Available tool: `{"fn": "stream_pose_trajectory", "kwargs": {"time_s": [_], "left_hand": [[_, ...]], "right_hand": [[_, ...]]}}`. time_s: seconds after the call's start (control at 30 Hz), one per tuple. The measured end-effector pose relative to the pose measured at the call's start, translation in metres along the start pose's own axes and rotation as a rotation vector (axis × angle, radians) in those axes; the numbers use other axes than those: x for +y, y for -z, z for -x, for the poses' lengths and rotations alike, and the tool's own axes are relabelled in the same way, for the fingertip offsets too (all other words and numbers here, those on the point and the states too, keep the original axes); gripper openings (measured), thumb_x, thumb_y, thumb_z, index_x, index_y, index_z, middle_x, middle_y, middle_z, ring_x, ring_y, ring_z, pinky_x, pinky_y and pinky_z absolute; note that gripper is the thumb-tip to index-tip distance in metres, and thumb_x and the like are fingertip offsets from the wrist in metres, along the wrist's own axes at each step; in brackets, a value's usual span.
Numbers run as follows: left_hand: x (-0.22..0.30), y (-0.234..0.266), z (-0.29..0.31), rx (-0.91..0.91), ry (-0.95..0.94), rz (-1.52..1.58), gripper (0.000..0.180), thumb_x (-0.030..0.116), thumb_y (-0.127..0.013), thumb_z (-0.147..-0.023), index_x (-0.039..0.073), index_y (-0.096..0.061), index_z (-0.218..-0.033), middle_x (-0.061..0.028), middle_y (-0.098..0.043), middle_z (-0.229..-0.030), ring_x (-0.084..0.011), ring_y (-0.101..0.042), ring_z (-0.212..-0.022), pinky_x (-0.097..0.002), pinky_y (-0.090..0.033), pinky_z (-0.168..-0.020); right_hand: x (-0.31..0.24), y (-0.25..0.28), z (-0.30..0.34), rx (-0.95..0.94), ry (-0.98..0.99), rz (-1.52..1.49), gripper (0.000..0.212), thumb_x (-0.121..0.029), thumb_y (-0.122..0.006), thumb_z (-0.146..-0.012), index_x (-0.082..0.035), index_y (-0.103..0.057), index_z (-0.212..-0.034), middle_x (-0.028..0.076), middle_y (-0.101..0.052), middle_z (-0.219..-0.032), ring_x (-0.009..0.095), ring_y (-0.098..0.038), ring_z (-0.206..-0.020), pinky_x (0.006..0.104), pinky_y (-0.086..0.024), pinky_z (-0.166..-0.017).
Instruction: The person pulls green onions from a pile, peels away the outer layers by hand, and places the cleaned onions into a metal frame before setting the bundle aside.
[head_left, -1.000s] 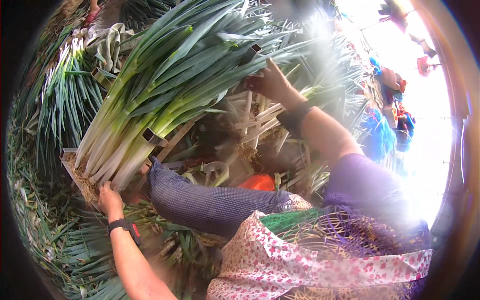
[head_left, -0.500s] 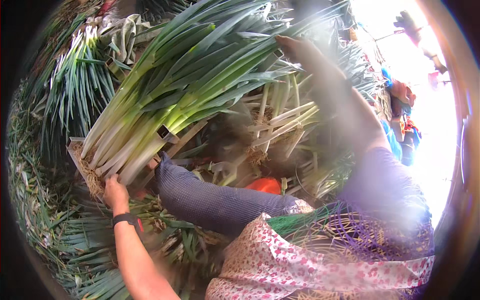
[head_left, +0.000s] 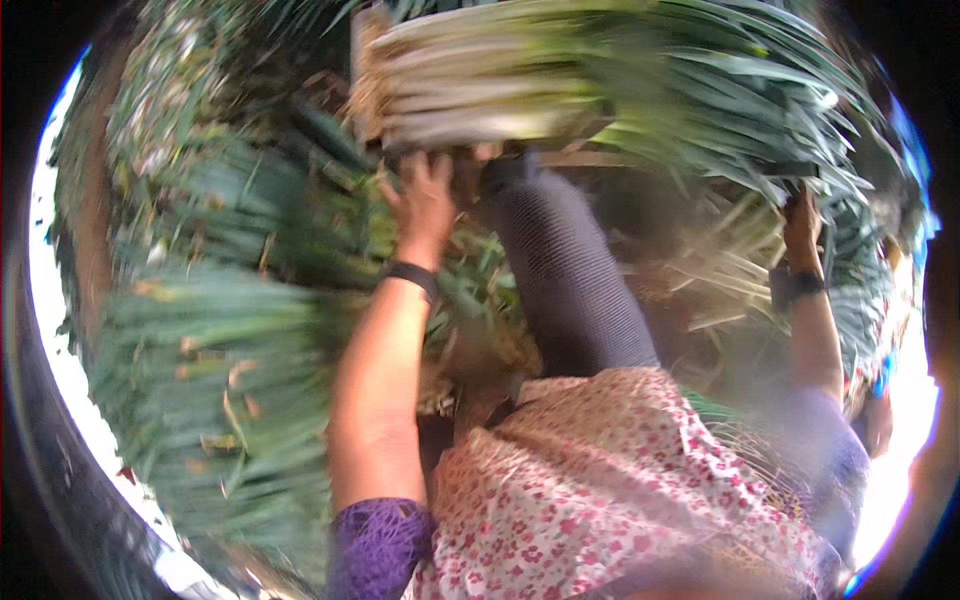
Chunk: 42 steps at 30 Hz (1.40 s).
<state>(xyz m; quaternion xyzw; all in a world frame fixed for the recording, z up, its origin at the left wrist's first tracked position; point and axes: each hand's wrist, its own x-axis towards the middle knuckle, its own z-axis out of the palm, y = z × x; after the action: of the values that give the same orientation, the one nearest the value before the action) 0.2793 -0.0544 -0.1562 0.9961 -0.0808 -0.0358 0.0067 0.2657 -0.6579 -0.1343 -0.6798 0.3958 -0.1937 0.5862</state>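
Note:
A thick bundle of long green onions (head_left: 500,85) lies crosswise in a shallow rack (head_left: 590,157), white stalks and roots to the left, green leaves to the right. Just below the root end is my left hand (head_left: 425,195), its fingers spread and blurred, with nothing seen in them. At the leaf end, my right hand (head_left: 803,225) reaches up with its fingers together against a dark flat piece (head_left: 790,170). Blur hides whether that piece belongs to the rack or is held.
My leg in dark patterned cloth (head_left: 575,270) stretches to the rack, below a floral apron (head_left: 600,470). Piled green onion leaves (head_left: 230,370) cover the left side. Loose green onions with pale stalks (head_left: 730,280) lie at right, under the rack.
My view has turned, so the bundle now lies level near the top. My left hand has come off the root end and spread its fingers. My right hand has moved below the leaves.

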Motion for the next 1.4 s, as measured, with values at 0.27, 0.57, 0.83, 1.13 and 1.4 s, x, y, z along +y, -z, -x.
{"fn": "stream_pose_trajectory", "kwargs": {"time_s": [0.27, 0.57, 0.83, 1.13, 1.4], "left_hand": [[0.009, -0.063, 0.31, -0.722, 0.541, 1.055, 0.045, 0.03, -0.059, -0.079, 0.007, -0.05, -0.117, -0.0196, -0.049, -0.119, -0.031, -0.046, -0.112, -0.0381, -0.039, -0.09], [-0.075, -0.077, 0.409, -0.592, 0.592, 0.197, 0.046, 0.017, -0.062, -0.077, 0.01, -0.048, -0.12, -0.0136, -0.044, -0.127, -0.0274, -0.044, -0.114, -0.0382, -0.043, -0.09], [-0.095, -0.126, 0.435, -0.291, 0.71, 0.503, 0.041, 0.012, -0.058, -0.079, 0.005, -0.048, -0.118, -0.0184, -0.048, -0.117, -0.0315, -0.051, -0.103, -0.0394, -0.044, -0.087], [-0.138, -0.171, 0.434, -0.46, 0.446, 0.005, 0.044, 0.004, -0.051, -0.08, 0.01, -0.043, -0.124, -0.015, -0.057, -0.106, -0.0312, -0.055, -0.098, -0.0388, -0.046, -0.082], [-0.041, -0.187, 0.409, -0.258, 0.788, 1.114, 0.026, 0.02, -0.053, -0.083, 0.006, -0.055, -0.105, -0.0168, -0.059, -0.096, -0.0357, -0.055, -0.09, -0.0424, -0.044, -0.075]], "right_hand": [[-0.028, -0.087, 0.214, -0.571, 0.63, 0.368, 0.019, -0.016, -0.053, -0.086, -0.004, -0.06, -0.099, 0.006, -0.058, -0.093, 0.014, -0.055, -0.079, 0.0247, -0.044, -0.072], [-0.058, -0.183, 0.354, -0.935, 1.384, 0.686, 0.037, -0.024, -0.069, -0.065, -0.016, -0.06, -0.1, 0.013, -0.047, -0.116, 0.036, -0.037, -0.116, 0.0463, -0.03, -0.097], [-0.038, -0.194, 0.346, -0.889, 1.425, 0.708, 0.032, -0.02, -0.068, -0.065, -0.015, -0.062, -0.096, 0.012, -0.048, -0.115, 0.033, -0.041, -0.11, 0.0426, -0.031, -0.096], [-0.053, -0.214, 0.371, -0.901, 1.427, 1.034, 0.042, -0.032, -0.065, -0.068, -0.017, -0.057, -0.107, 0.013, -0.045, -0.119, 0.031, -0.038, -0.114, 0.0451, -0.028, -0.098], [0.02, -0.353, 0.432, -1.347, 0.069, 1.07, 0.07, -0.049, -0.062, -0.07, -0.009, -0.043, -0.124, 0.025, -0.049, -0.115, 0.034, -0.05, -0.106, 0.0382, -0.043, -0.087]]}}
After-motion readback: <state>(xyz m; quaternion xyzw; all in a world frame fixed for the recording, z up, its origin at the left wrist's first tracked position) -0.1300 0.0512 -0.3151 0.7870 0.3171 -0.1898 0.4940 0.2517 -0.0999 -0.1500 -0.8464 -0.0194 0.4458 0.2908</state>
